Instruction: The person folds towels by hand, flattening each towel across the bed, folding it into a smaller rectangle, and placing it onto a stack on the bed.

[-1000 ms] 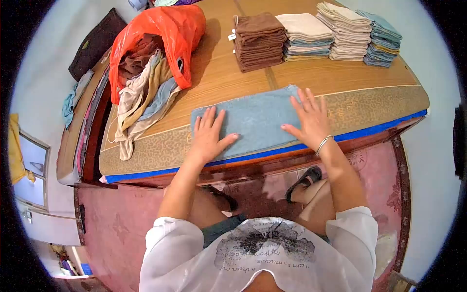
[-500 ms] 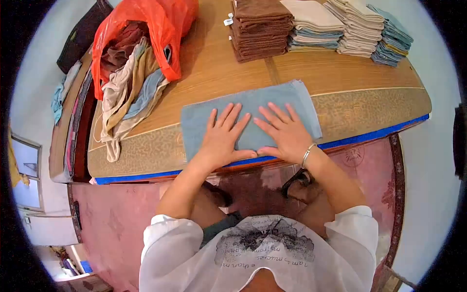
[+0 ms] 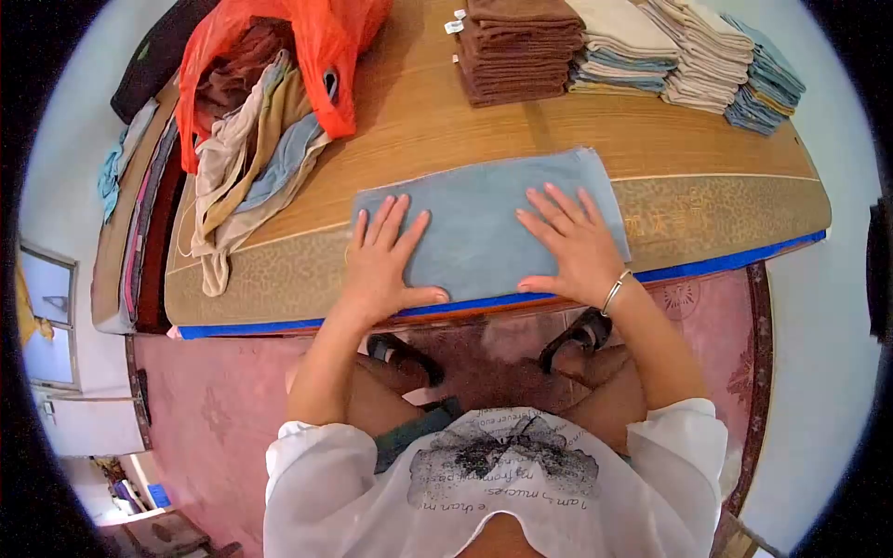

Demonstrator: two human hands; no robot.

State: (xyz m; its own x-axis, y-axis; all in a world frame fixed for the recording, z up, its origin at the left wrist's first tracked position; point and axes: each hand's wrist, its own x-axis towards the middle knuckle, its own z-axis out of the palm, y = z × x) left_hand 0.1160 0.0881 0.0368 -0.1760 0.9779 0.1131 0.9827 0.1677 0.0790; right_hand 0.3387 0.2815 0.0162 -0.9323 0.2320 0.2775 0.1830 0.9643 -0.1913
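Note:
A blue-grey folded cloth (image 3: 474, 219) lies flat at the near edge of the wood-patterned surface. My left hand (image 3: 381, 265) rests on its left part, palm down with the fingers spread. On the right part lies my right hand (image 3: 575, 244), also flat with fingers apart and a bracelet on the wrist. Between the two hands the middle of the cloth shows smooth. Neither hand grips anything. The cloth's right end has a pale edge, and its left near corner is hidden under my left hand.
At the back left a red plastic bag (image 3: 349, 56) spills crumpled cloths (image 3: 270, 172). A brown folded stack (image 3: 516, 56) stands at the back. To its right are a cream and blue stack (image 3: 621, 56), a cream stack (image 3: 712, 60) and a blue stack (image 3: 767, 79).
My hands have slid apart over the cloth, the left one to the left and the right one to the right. The view has shifted slightly.

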